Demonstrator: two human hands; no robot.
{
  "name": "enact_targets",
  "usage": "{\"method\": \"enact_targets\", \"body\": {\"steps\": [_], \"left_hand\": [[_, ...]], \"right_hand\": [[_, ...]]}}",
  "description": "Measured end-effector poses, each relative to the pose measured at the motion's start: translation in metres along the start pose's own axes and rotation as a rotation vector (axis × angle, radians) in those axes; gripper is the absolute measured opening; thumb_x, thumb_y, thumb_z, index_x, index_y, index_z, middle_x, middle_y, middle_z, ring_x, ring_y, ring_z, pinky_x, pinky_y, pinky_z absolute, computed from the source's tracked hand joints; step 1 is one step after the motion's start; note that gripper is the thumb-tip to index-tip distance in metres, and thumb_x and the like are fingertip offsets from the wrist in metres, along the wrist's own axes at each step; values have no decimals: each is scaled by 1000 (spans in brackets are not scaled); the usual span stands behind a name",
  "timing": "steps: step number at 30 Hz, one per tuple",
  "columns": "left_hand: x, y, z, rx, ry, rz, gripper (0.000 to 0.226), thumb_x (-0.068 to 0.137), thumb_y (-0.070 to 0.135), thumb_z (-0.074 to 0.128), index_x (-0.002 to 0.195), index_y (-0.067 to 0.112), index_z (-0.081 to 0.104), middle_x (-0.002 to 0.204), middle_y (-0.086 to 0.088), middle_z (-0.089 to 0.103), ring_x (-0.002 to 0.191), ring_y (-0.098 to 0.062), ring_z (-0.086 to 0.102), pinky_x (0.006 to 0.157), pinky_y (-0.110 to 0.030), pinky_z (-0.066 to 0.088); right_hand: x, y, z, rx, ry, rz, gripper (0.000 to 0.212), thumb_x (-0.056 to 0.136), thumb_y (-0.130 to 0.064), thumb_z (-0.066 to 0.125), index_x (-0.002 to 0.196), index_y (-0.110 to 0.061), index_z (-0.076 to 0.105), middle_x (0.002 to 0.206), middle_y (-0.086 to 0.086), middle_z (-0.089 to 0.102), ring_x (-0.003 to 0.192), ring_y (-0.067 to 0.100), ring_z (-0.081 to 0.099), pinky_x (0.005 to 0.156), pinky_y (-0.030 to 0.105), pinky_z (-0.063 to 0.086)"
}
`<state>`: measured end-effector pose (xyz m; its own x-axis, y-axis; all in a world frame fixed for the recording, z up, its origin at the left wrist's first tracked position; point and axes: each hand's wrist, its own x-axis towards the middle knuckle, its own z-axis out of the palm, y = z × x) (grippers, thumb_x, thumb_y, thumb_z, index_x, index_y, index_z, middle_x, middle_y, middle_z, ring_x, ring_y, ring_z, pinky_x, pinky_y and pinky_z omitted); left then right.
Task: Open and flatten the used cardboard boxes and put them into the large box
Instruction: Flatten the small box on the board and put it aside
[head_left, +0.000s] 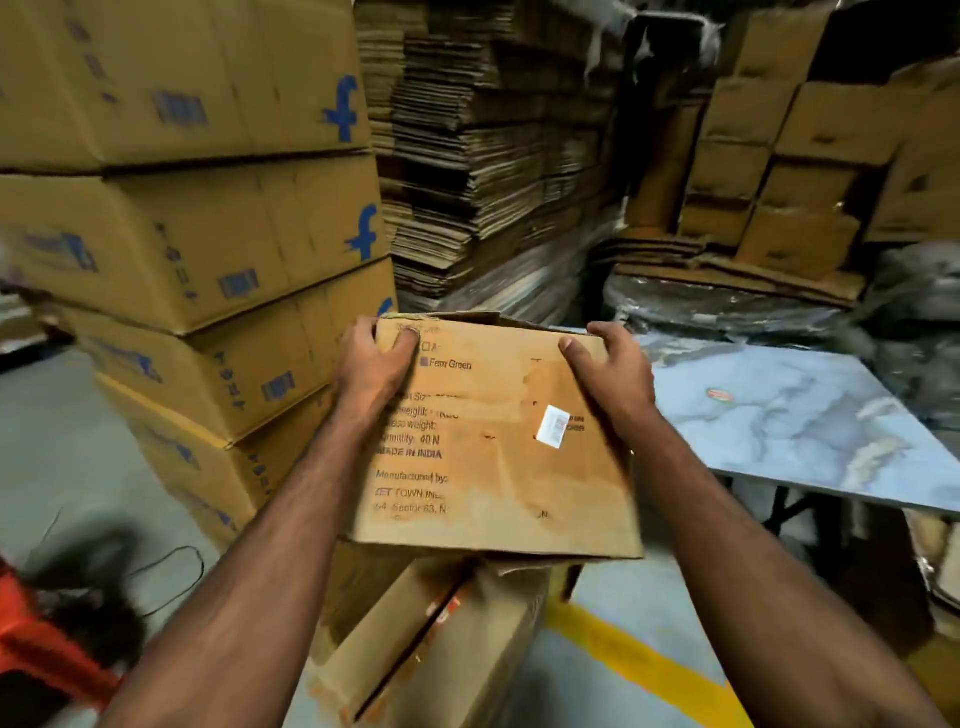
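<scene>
Head view: left hand (371, 371) and right hand (605, 371) each curl fingers over a far top corner of the box (498, 447), thumbs on its near printed face. It hangs between them — long axis hand to hand — above the large box (436, 639) — just below.

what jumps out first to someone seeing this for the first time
Dead centre, a worn printed box is held up by both hands, the left hand and right hand gripping its far corners. On the left rises a stack of boxes with blue f logos. Behind stand piles of flattened cardboard, and a marbled blue tabletop sits at right.
</scene>
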<state>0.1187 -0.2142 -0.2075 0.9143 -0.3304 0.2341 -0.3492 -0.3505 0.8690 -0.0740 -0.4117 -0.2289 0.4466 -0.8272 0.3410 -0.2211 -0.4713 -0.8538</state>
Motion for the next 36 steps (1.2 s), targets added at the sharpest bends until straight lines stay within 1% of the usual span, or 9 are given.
{"method": "enact_targets", "body": {"steps": [3, 5, 8, 15, 20, 26, 31, 33, 36], "left_hand": [[11, 35, -11, 29, 28, 22, 75, 62, 73, 50, 118, 23, 56, 113, 0, 63, 93, -22, 64, 83, -47, 57], [15, 53, -16, 50, 48, 24, 63, 77, 66, 55, 121, 22, 55, 113, 1, 62, 95, -22, 62, 83, -43, 55], [23, 76, -23, 39, 86, 36, 44, 84, 60, 56, 112, 27, 52, 105, 3, 63, 90, -20, 62, 80, -38, 54], [29, 129, 0, -162, 115, 175, 49, 72, 67, 55, 104, 30, 52, 102, 3, 65, 86, -20, 66, 76, -43, 59], [29, 139, 75, -203, 134, 235, 37, 91, 47, 61, 113, 18, 55, 103, 1, 62, 85, -14, 60, 61, -27, 43], [32, 132, 193, -317, 37, 204, 35, 89, 48, 62, 107, 19, 55, 101, -3, 65, 87, -20, 66, 66, -34, 55], [43, 162, 278, -296, 24, 247, 37, 86, 51, 60, 110, 23, 55, 107, 0, 62, 90, -14, 61, 74, -40, 57], [46, 173, 308, -265, 28, 278, 39, 92, 45, 61, 119, 18, 54, 116, -1, 59, 90, -10, 57, 69, -29, 51], [50, 183, 350, -200, 0, 344, 58, 96, 43, 59, 146, 21, 40, 138, 0, 47, 113, -8, 45, 86, -28, 41]], "right_hand": [[13, -28, -16, -8, 10, -36, 53, 86, -53, 67, 129, -24, 60, 130, 1, 62, 120, 22, 56, 100, 40, 48], [21, -47, -27, -19, 40, -56, 52, 85, -54, 68, 127, -25, 61, 127, 1, 64, 118, 22, 57, 98, 40, 48], [38, -74, -43, -28, 85, -97, 51, 81, -59, 68, 121, -29, 63, 121, -2, 66, 112, 20, 60, 96, 45, 51], [73, -109, -91, -48, 220, -192, 49, 83, -58, 69, 116, -23, 63, 113, -2, 67, 102, 16, 60, 88, 39, 53], [92, -68, -124, -84, 337, -208, 49, 82, -57, 71, 115, -21, 64, 109, -1, 69, 95, 14, 62, 83, 33, 54], [140, 13, -162, -179, 391, -201, 52, 79, -63, 67, 112, -23, 66, 108, -2, 70, 97, 16, 64, 84, 40, 57], [186, 73, -198, -222, 397, -163, 46, 85, -57, 67, 111, -20, 64, 108, 0, 66, 95, 15, 58, 75, 29, 44], [202, 92, -210, -210, 403, -157, 42, 87, -52, 68, 112, -19, 63, 110, 1, 65, 94, 13, 54, 74, 25, 37], [225, 124, -224, -228, 416, -138, 45, 88, -51, 67, 117, -16, 61, 118, 5, 62, 102, 18, 56, 80, 24, 36]]}}
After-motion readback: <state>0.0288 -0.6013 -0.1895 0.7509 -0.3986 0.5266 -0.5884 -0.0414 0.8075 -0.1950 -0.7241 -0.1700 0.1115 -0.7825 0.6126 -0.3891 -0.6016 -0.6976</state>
